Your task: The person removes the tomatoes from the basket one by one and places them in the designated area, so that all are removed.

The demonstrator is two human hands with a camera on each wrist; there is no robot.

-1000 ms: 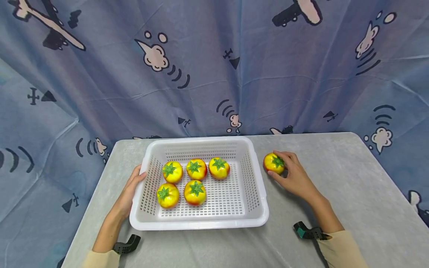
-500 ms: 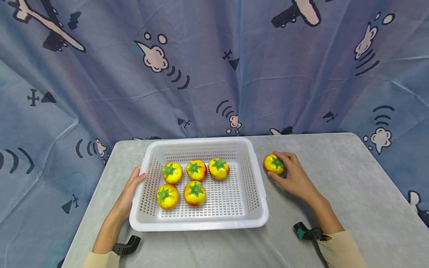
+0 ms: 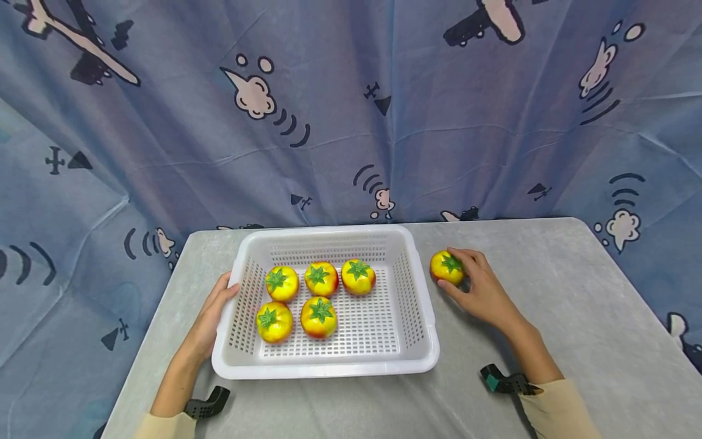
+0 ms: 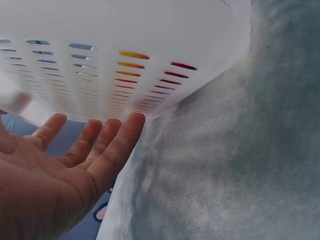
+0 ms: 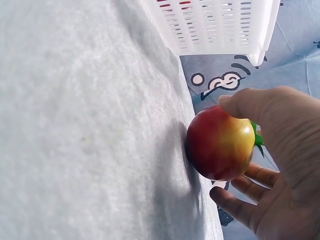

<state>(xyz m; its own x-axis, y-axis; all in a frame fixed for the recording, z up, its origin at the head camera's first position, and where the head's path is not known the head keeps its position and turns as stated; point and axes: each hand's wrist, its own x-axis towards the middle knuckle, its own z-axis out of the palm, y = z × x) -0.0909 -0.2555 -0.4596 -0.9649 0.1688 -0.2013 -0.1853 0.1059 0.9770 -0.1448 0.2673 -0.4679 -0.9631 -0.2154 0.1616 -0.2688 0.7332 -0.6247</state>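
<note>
A white plastic basket [image 3: 351,368] with slotted walls stands on the table, holding several yellow-red tomatoes [image 3: 319,317] with green star-shaped tops. At its left side my left hand [image 3: 211,317] grips the rim, thumb over the edge; in the left wrist view the fingers [image 4: 117,150] lie against the outer slotted wall. To the right of the basket, my right hand [image 3: 482,289] holds another tomato [image 3: 443,268] between thumb and fingers. The right wrist view shows this tomato [image 5: 217,145] close against the table surface, thumb on one side, fingertips on the other.
The table [image 3: 570,305] has a grey cloth-like top, and its back edge meets a blue patterned curtain [image 3: 329,122]. Black wrist devices [image 3: 208,402] sit on both forearms. The basket's right wall stands just left of the right hand.
The tomato in my right hand has shifted very slightly left. Both hands and the basket otherwise stay where they were.
</note>
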